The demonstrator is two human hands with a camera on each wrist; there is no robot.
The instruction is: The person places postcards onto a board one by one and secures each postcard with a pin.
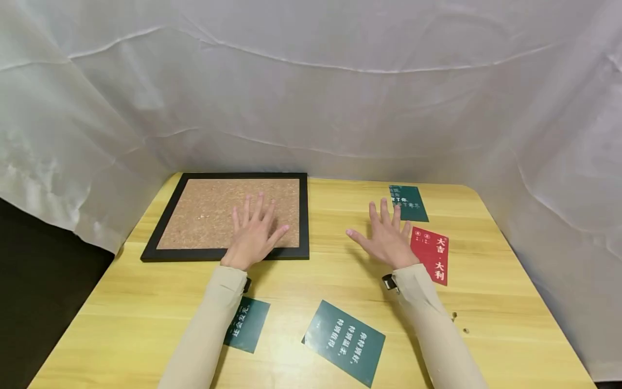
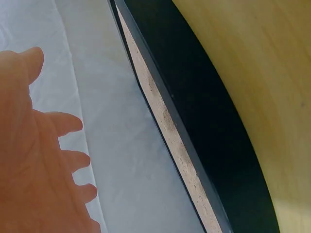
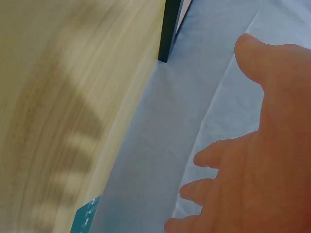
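My left hand (image 1: pixel 254 232) is spread above the lower right part of a cork board (image 1: pixel 209 210) with a black frame (image 1: pixel 303 216). In the left wrist view its fingers (image 2: pixel 68 124) are apart and hold nothing. My right hand (image 1: pixel 386 240) hovers over the wooden table with its fingers spread, and its shadow falls on the wood in the right wrist view. Beside it lies a red card (image 1: pixel 434 254) with white characters, partly covered by the hand and sleeve. Just beyond its fingertips is a dark green card (image 1: pixel 413 202).
Two more green cards lie near the front, one (image 1: pixel 252 324) partly under the left sleeve and another (image 1: pixel 347 340) between the forearms. Small brass-coloured pieces (image 1: pixel 454 315) sit on the table (image 1: pixel 505 335) at right. A pale cloth (image 1: pixel 340 108) hangs behind and at the sides.
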